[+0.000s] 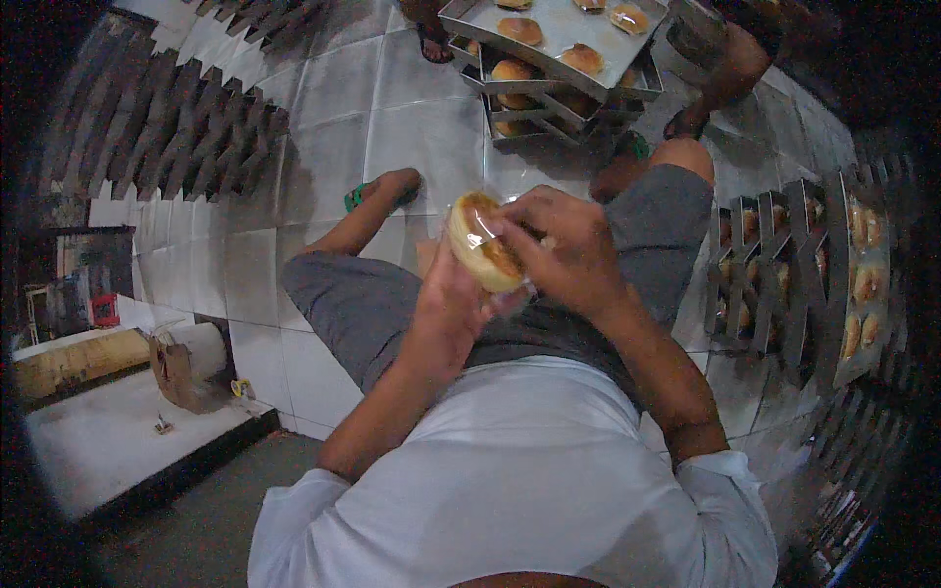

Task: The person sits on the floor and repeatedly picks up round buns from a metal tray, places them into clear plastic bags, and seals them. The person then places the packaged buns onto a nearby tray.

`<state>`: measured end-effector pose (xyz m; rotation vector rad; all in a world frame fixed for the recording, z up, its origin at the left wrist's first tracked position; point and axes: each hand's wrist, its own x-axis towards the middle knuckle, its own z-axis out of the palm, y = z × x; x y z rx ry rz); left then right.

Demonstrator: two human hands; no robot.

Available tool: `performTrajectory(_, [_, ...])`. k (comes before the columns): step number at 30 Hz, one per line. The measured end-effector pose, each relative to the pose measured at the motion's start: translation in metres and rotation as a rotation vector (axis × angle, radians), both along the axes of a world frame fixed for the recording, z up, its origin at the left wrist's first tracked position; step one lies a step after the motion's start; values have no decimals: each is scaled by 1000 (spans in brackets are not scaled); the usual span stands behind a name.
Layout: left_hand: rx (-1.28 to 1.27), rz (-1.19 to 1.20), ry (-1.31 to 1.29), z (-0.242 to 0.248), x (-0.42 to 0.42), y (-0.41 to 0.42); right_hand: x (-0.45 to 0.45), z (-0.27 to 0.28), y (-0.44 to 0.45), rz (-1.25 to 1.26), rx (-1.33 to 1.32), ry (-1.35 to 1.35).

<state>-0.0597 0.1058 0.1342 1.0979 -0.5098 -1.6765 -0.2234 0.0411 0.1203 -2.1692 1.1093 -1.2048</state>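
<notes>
A round bread bun in a clear plastic wrapper is held up in front of my lap. My left hand supports it from below and the near side. The fingers of my right hand pinch at the wrapper on the bun's right side. Part of the bun's browned face is hidden behind those fingers. Beyond my knees, a metal baking tray with several buns on it tops a crisscrossed stack of trays. A glossy sheen, like plastic film, shows on some of those buns.
To my right stands another tray stack holding buns. Stacked dark trays rise at the left. A low white ledge carries a roll and a small tape roll. Another person's leg is beside the far stack.
</notes>
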Motion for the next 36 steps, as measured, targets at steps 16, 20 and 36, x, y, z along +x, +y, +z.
performTrajectory(16, [305,-93,420,-95,6,-62,-10,-2,-27,40,186,-23])
performTrajectory(20, [147,-256,1085,-106,3,-84,-43,8,-3,-153,415,-116])
performTrajectory(36, [307,217,689,-73,-30,-63,0,16,38,331,251,393])
